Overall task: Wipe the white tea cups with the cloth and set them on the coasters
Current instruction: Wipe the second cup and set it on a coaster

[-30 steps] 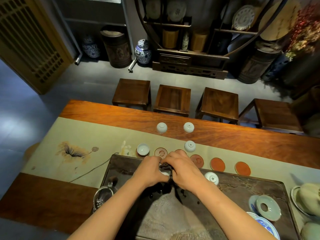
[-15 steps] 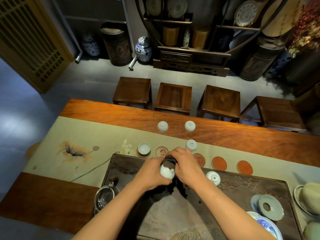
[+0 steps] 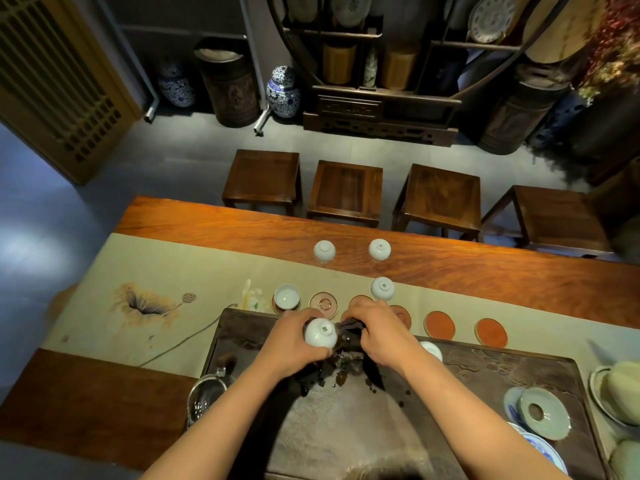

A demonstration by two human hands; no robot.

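Observation:
My left hand (image 3: 289,344) grips a white tea cup (image 3: 320,333) turned bottom up, above the dark tea tray (image 3: 485,372). My right hand (image 3: 377,336) holds a dark cloth (image 3: 348,351) bunched against the cup's side. One cup (image 3: 286,296) stands upright on the leftmost coaster. Along the runner lies a row of coasters, among them a patterned one (image 3: 323,303) and two orange ones (image 3: 440,324) (image 3: 491,331). Three upturned cups sit beyond the row (image 3: 324,251) (image 3: 379,249) (image 3: 382,288). Another cup (image 3: 432,349) peeks out behind my right wrist.
A glass pitcher (image 3: 206,398) stands at the tray's left edge. A pale saucer (image 3: 543,412) and a blue-patterned dish (image 3: 542,448) lie at the tray's right, with pale bowls (image 3: 620,396) past them. Wooden stools (image 3: 346,188) line the table's far side.
The cup has come out from between my hands and shifted left in my left hand, its bottom now showing. My right hand with the cloth stays beside it.

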